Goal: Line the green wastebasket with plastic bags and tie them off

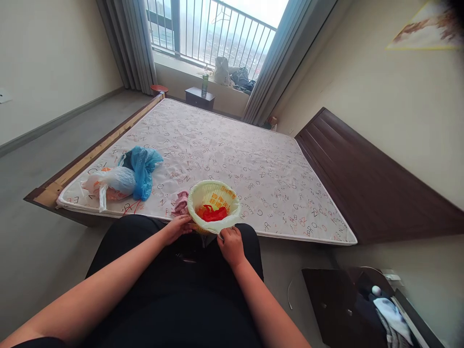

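A small waste basket (201, 227) stands tilted toward me near my knees, at the front edge of the mattress. Its pale yellow liner bag (194, 191) is folded out over the rim, and orange print shows through on the inside. Crumpled red plastic (213, 213) lies at the bottom. My left hand (178, 229) holds the basket's left side, just below the rim. With my right hand (232, 243) I pinch the liner's edge at the near right rim; those fingertips are partly hidden. A folded pink cloth (181, 203) lies on the mattress beside the basket.
The bare mattress (232, 145) bears a blue plastic bag (144, 166) and a white plastic bag (116, 181) at left. A dark headboard (362, 183) rises at right. Below it, a dark nightstand (333, 299) carries clothes. Another small nightstand (199, 99) stands by the window.
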`<state>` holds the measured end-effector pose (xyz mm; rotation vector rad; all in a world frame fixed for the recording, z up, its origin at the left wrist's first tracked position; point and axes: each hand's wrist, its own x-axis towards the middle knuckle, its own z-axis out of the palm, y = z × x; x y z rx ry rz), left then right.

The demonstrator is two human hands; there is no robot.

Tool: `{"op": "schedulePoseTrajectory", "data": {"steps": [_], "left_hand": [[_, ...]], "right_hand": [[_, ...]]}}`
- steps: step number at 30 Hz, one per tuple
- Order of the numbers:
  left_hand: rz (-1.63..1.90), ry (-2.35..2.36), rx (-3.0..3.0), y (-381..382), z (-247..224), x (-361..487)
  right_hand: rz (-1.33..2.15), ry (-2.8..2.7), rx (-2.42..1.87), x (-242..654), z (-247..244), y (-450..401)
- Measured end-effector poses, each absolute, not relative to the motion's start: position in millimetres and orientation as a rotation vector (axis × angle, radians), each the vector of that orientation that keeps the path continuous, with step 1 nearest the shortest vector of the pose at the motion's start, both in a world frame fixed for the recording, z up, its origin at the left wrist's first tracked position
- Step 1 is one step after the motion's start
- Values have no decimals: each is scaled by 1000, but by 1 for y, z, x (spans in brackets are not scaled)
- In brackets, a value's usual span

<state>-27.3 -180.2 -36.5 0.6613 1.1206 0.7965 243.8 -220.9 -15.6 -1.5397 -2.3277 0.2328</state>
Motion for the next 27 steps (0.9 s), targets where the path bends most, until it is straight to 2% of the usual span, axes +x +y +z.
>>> {"op": "schedulePoseTrajectory", "data": {"steps": [7,14,27], "left_hand": [[869,1082,772,-188,-36,-25],[738,1163,616,-180,-35,-26],[813,996,504,-179,-41,-25]], "right_hand": [[-26,-2300,-1334,248,-15,-225],[-326,-2195,-1032,231,-16,-220],[-52,-2223,-899,222,-3,-215]]}}
